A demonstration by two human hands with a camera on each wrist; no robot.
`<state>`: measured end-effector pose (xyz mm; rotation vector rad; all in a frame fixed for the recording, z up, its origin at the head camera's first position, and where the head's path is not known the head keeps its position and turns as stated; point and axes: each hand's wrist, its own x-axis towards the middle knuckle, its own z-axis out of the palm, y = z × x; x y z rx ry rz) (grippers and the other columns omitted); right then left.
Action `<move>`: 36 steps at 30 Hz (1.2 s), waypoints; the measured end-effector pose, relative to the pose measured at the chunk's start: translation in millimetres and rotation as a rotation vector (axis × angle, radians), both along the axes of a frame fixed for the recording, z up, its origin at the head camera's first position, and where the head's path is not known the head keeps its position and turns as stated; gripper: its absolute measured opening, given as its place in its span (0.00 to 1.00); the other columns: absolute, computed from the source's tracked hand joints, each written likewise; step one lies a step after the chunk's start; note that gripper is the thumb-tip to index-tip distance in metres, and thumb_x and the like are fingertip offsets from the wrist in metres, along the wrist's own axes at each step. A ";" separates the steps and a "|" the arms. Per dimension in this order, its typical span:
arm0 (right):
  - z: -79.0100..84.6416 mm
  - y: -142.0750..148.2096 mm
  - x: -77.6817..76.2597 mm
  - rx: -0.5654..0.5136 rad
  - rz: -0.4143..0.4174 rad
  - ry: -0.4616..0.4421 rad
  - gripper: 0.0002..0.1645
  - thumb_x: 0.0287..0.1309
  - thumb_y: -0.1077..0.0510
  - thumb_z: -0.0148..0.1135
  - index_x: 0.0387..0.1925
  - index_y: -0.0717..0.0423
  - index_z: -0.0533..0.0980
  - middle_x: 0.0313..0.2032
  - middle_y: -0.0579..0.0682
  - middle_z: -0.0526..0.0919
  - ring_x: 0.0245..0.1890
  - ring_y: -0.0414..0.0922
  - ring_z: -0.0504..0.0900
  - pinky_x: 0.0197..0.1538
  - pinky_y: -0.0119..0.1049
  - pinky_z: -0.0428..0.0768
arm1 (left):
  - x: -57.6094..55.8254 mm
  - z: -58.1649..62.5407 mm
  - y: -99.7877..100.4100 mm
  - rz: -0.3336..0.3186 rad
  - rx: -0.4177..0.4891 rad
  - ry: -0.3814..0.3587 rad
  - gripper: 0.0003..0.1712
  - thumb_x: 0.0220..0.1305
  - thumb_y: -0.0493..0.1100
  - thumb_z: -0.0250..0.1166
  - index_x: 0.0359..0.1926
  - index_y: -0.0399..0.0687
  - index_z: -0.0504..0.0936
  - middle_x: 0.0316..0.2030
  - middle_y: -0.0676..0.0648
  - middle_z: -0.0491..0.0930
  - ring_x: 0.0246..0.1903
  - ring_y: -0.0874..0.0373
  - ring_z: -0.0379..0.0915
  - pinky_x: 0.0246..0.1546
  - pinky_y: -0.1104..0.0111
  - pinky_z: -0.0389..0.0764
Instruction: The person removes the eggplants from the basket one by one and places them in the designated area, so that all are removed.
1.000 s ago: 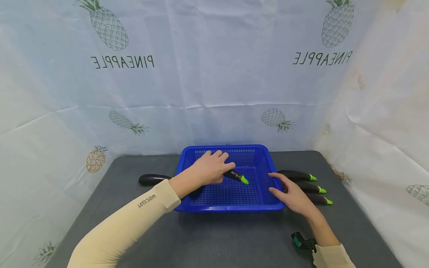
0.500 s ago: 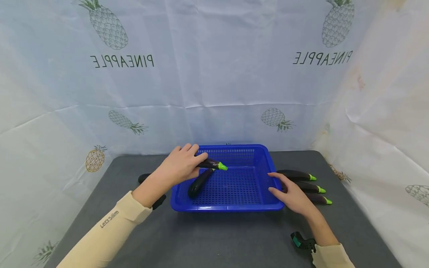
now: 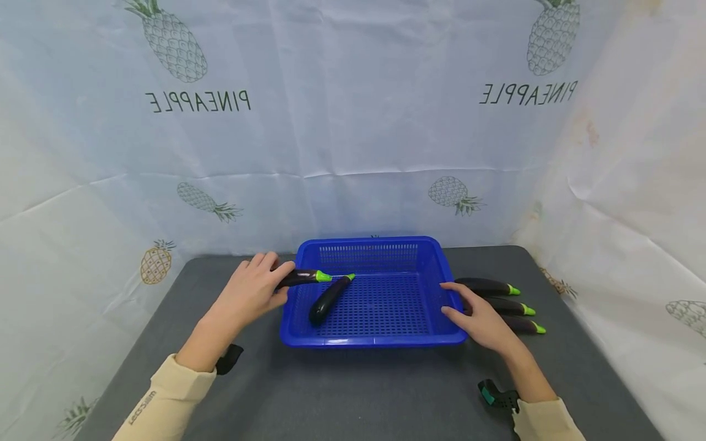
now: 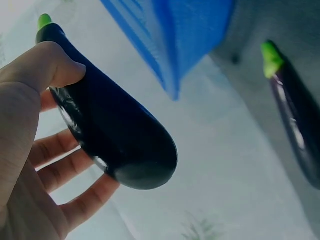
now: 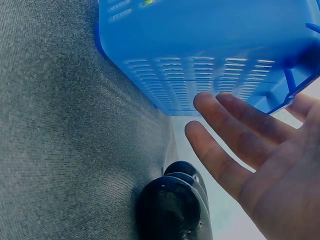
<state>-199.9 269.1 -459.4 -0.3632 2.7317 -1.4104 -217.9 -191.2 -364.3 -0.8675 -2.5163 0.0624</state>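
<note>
My left hand (image 3: 248, 297) grips a dark eggplant (image 3: 299, 277) with a green stem, over the left rim of the blue basket (image 3: 375, 342). In the left wrist view the thumb lies across the neck of that eggplant, with the fingers behind it. A second eggplant (image 3: 331, 301) lies slanted inside the basket, at its left. Another eggplant (image 4: 297, 117) rests on the table in the left wrist view; my left hand hides it in the head view. My right hand (image 3: 485, 321) rests at the basket's right rim, its fingers extended along the outer wall (image 5: 170, 75).
Three eggplants (image 3: 488, 286) lie side by side on the dark table (image 3: 342, 392), right of the basket and partly behind my right hand. A white pineapple-print curtain (image 3: 358, 122) hangs behind and at both sides. Black wrist devices (image 3: 496, 397) sit at my wrists.
My left hand has carried its eggplant leftward from over the basket's middle to the left rim, uncovering the eggplant lying inside. My right hand and the basket have stayed nearly still.
</note>
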 end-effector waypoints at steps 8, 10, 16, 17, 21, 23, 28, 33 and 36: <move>-0.6 0.4 0.2 0.008 -0.006 -0.006 0.36 0.71 0.47 0.62 0.73 0.53 0.63 0.69 0.71 0.65 0.53 0.62 0.82 0.44 0.51 0.86 | 3.7 -18.0 -28.5 0.093 0.058 -0.054 0.22 0.55 0.40 0.74 0.51 0.46 0.79 0.37 0.42 0.73 0.36 0.45 0.69 0.28 0.55 0.72; -1.2 0.5 0.2 0.014 -0.007 -0.003 0.36 0.71 0.46 0.62 0.73 0.53 0.64 0.69 0.71 0.64 0.53 0.63 0.82 0.44 0.52 0.86 | 3.1 -23.2 -35.8 0.117 0.070 -0.080 0.23 0.55 0.39 0.74 0.53 0.45 0.80 0.39 0.41 0.73 0.37 0.44 0.70 0.29 0.54 0.73; -2.7 0.5 -0.1 0.015 -0.008 -0.001 0.36 0.70 0.46 0.62 0.73 0.53 0.64 0.69 0.71 0.65 0.54 0.63 0.81 0.44 0.52 0.86 | -2.1 -41.2 -58.0 0.187 0.083 -0.159 0.24 0.56 0.40 0.74 0.54 0.44 0.79 0.40 0.41 0.74 0.38 0.43 0.70 0.30 0.52 0.73; -3.1 0.6 -0.3 0.015 -0.009 -0.003 0.36 0.70 0.45 0.62 0.73 0.53 0.64 0.69 0.71 0.65 0.54 0.63 0.81 0.45 0.52 0.86 | -3.1 -44.0 -61.3 0.194 0.086 -0.171 0.24 0.57 0.40 0.74 0.55 0.44 0.79 0.40 0.40 0.74 0.38 0.43 0.71 0.30 0.52 0.74; -3.2 0.8 -0.4 0.015 -0.013 0.000 0.36 0.70 0.46 0.62 0.73 0.53 0.64 0.69 0.71 0.65 0.54 0.64 0.81 0.45 0.52 0.86 | -8.6 -53.1 -72.8 0.214 0.116 -0.210 0.25 0.58 0.40 0.73 0.56 0.43 0.78 0.41 0.40 0.74 0.39 0.41 0.71 0.30 0.50 0.74; -2.8 0.5 -0.2 0.014 -0.014 0.002 0.36 0.70 0.46 0.62 0.73 0.53 0.64 0.69 0.71 0.65 0.54 0.64 0.81 0.44 0.52 0.86 | -10.0 -55.6 -76.4 0.226 0.126 -0.225 0.25 0.59 0.40 0.73 0.57 0.43 0.78 0.41 0.39 0.74 0.39 0.41 0.71 0.30 0.49 0.74; -1.1 -0.2 -0.1 0.010 -0.010 0.002 0.36 0.70 0.46 0.62 0.73 0.53 0.64 0.69 0.71 0.65 0.54 0.63 0.82 0.44 0.52 0.86 | -12.5 -62.6 -82.1 0.270 0.095 -0.254 0.25 0.58 0.41 0.73 0.57 0.43 0.78 0.41 0.39 0.74 0.40 0.40 0.72 0.32 0.48 0.75; -1.0 0.1 0.3 0.009 -0.007 0.009 0.36 0.71 0.47 0.62 0.73 0.54 0.64 0.69 0.72 0.65 0.54 0.64 0.82 0.44 0.52 0.86 | -14.7 -73.7 -84.8 0.287 0.057 -0.283 0.26 0.58 0.42 0.73 0.57 0.44 0.78 0.42 0.38 0.74 0.41 0.39 0.72 0.34 0.45 0.76; -1.7 0.2 0.6 0.010 -0.003 0.014 0.36 0.71 0.47 0.62 0.73 0.54 0.64 0.69 0.72 0.64 0.54 0.65 0.81 0.44 0.53 0.86 | -15.1 -78.9 -84.6 0.299 0.044 -0.299 0.26 0.58 0.42 0.74 0.57 0.43 0.78 0.42 0.38 0.74 0.42 0.39 0.72 0.36 0.44 0.76</move>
